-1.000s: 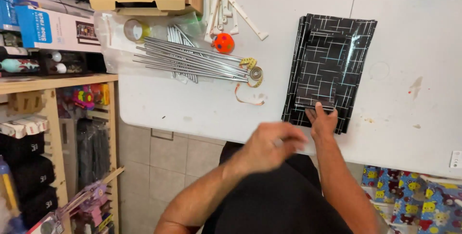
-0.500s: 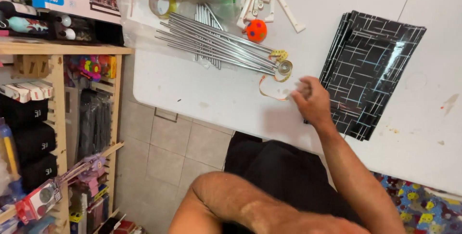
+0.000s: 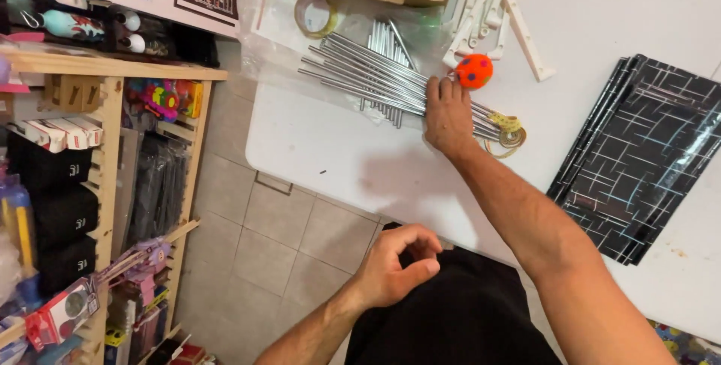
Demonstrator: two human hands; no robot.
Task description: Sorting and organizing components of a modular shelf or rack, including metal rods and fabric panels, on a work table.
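The right hand point(image 3: 448, 113) lies flat and open on the bundle of thin silver metal rods point(image 3: 360, 72); the left hand point(image 3: 398, 263) is loosely curled, holding nothing, off the white worktop point(image 3: 330, 155).

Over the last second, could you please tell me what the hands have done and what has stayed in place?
The right hand left the near edge of the black patterned panels, crossed leftward and now lies on the bundle of metal rods, beside the orange ball. The left hand dropped toward the lap, fingers loosely curled, empty. Panels, rods, ball, tape roll and white table kept their places.
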